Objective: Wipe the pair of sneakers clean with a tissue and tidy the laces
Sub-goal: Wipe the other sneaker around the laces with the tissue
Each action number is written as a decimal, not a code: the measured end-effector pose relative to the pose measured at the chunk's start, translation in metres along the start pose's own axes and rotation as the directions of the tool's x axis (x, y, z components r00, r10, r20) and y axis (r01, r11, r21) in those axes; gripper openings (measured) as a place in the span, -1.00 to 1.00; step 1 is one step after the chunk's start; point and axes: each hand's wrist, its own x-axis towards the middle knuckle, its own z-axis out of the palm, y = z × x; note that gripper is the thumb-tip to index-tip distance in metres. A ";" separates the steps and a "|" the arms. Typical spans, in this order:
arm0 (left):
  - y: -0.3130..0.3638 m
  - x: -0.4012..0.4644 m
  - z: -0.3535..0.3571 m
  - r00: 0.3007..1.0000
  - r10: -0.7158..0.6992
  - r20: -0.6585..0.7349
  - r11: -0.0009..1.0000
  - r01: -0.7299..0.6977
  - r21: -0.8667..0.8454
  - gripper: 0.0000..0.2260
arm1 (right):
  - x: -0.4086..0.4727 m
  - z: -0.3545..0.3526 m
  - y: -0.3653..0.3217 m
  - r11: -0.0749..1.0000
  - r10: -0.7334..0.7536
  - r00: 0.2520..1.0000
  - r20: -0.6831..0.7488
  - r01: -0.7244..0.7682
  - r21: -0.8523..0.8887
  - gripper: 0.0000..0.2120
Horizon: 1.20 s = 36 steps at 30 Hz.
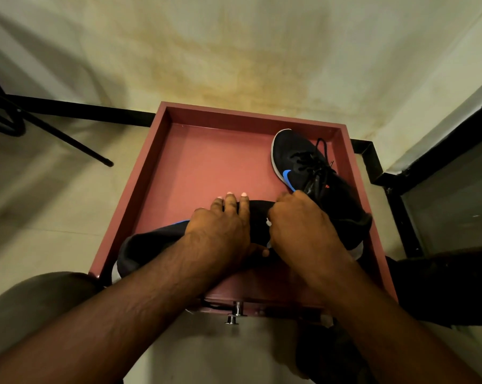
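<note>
Pink tray-like surface [195, 162] against a stained wall. My left grip [220, 228] presses, fingers curled, over the near sneaker [140, 245] lying across the tray; my right grip [301, 228] is fisted at it on something white. Far sneaker [298, 159] lies rear right, laces loose.

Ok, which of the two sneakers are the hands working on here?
The near sneaker, lying across the tray's front: left hand and right hand both rest on it. The far sneaker, laces loose, sits untouched at back right.

Both hands press on a black shoe [151, 245] near the red tray's [140, 173] front edge. Another shoe [298, 162] sits by its right edge.
</note>
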 end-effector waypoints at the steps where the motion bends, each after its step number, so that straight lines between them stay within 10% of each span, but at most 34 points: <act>1: 0.000 0.000 0.000 1.000 0.000 0.004 1.000 0.000 -0.003 -0.01 | -0.003 -0.003 0.002 0.999 0.033 0.999 0.000 -0.033 0.030 -0.82; 8: -0.001 0.000 0.002 1.000 0.004 -0.006 0.999 -0.004 -0.048 0.00 | -0.013 0.012 0.019 0.921 0.162 0.922 -0.353 -0.013 0.389 -0.86; 12: 0.000 -0.002 0.003 1.000 0.002 -0.017 0.999 -0.002 -0.048 0.00 | 0.000 0.022 0.015 0.954 0.067 0.921 -0.384 0.053 0.294 -0.96; 22: 0.000 -0.004 0.002 1.000 0.000 -0.016 0.999 0.000 -0.036 -0.01 | -0.014 -0.005 -0.002 0.995 0.070 0.998 -0.007 -0.070 -0.073 -0.79; 27: -0.001 -0.002 0.002 1.000 -0.001 -0.009 0.999 0.001 -0.043 0.00 | -0.028 -0.015 0.015 0.940 0.052 0.988 0.144 -0.097 0.328 -0.82; 30: -0.002 0.000 0.002 1.000 -0.001 -0.028 0.999 -0.001 -0.048 0.00 | -0.037 -0.014 0.028 0.765 0.210 0.974 -0.081 -0.112 0.634 -0.92; 33: -0.002 -0.001 0.003 0.999 -0.001 -0.035 0.999 0.000 -0.047 0.00 | -0.032 -0.011 0.042 0.805 0.283 0.874 -0.395 0.007 0.593 -0.90; 36: 0.000 -0.001 0.004 0.999 -0.009 -0.032 0.999 0.008 -0.043 0.00 | -0.022 -0.003 0.044 0.868 0.248 0.879 -0.406 -0.015 0.497 -0.89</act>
